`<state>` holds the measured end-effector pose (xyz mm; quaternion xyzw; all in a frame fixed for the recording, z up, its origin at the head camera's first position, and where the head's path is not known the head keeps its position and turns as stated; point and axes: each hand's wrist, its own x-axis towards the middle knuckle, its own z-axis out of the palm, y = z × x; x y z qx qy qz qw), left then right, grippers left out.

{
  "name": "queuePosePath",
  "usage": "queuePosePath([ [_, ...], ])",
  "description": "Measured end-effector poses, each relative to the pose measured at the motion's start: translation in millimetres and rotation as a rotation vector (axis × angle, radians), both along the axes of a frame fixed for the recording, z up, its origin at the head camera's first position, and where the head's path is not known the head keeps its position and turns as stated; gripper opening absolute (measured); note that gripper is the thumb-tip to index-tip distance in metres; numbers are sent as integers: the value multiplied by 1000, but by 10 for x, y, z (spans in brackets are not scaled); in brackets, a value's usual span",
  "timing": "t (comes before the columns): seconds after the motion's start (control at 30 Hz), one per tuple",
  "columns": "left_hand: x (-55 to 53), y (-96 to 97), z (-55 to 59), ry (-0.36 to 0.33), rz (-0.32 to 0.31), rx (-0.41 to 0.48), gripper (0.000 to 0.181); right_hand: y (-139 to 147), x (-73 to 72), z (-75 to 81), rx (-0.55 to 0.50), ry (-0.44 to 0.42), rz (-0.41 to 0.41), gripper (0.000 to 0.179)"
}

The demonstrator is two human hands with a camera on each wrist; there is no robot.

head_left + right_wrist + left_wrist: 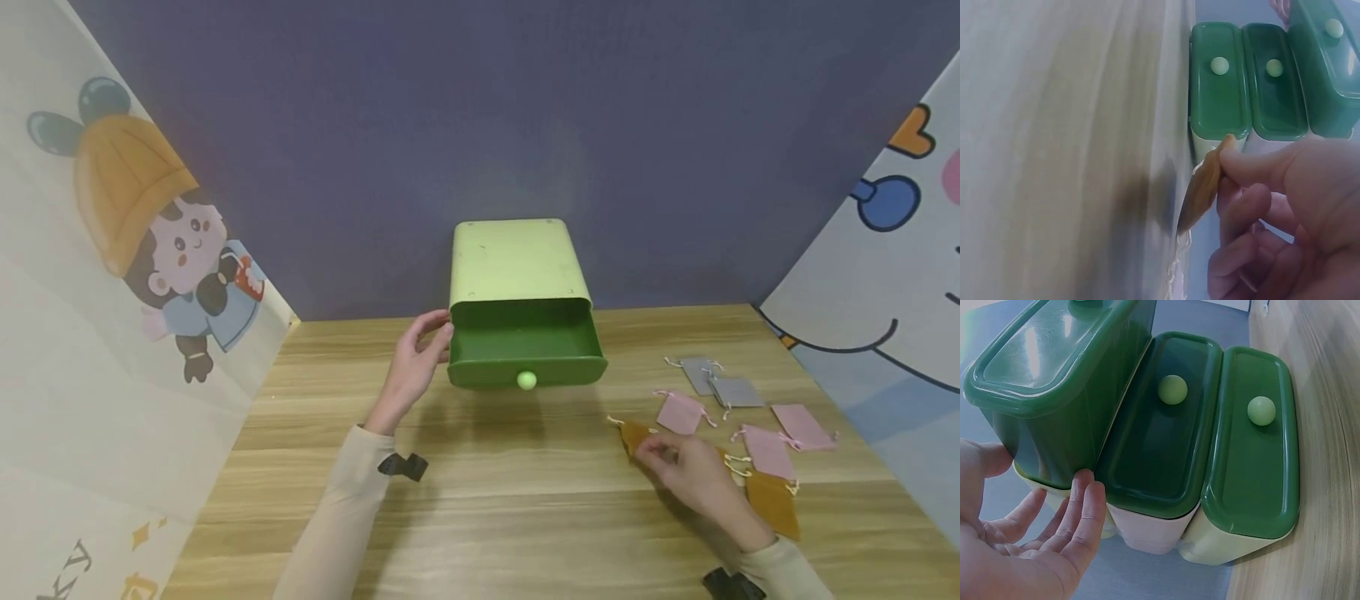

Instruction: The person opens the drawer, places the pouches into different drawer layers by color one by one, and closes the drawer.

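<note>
Pinching a brown pouch [632, 437], your right hand [693, 477] is holding it tilted at the table [525, 517], near a pink pouch [680, 413]; your left hand [415, 362] is resting, fingers loosely spread, at the pulled-out green drawer's [495, 372] side.

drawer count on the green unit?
3: top drawer, pulled open; middle drawer directly below it, shut; bottom drawer just above the table, shut. No sign of any hidden.
</note>
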<state>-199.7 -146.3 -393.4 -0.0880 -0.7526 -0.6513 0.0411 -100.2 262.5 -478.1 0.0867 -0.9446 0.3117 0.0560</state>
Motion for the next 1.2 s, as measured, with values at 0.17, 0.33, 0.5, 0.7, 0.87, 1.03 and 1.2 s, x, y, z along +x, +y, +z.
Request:
queuePosePath([
  [0.17,-1,9,6,-5,5,5,48,3,6,53,-44,42,15,3],
  [0.33,1,9,14,-7,5,16,48,-1,5,98,-76,126,40,6],
  [0.5,-1,16,21,-5,-3,27,48,-5,-17,157,-80,201,41,8],
  [0.7,-7,8,6,-7,-5,33,49,-18,-40,227,-96,278,37,3],
  [0.87,-3,9,-2,-6,-3,32,48,-20,-48,291,-86,308,8,6],
  [1.03,-2,13,-2,-1,-4,33,48,-17,-55,349,-82,352,-11,7],
  [1.2,0,10,-7,-4,1,37,47,-24,-52,396,-122,380,5,7],
])
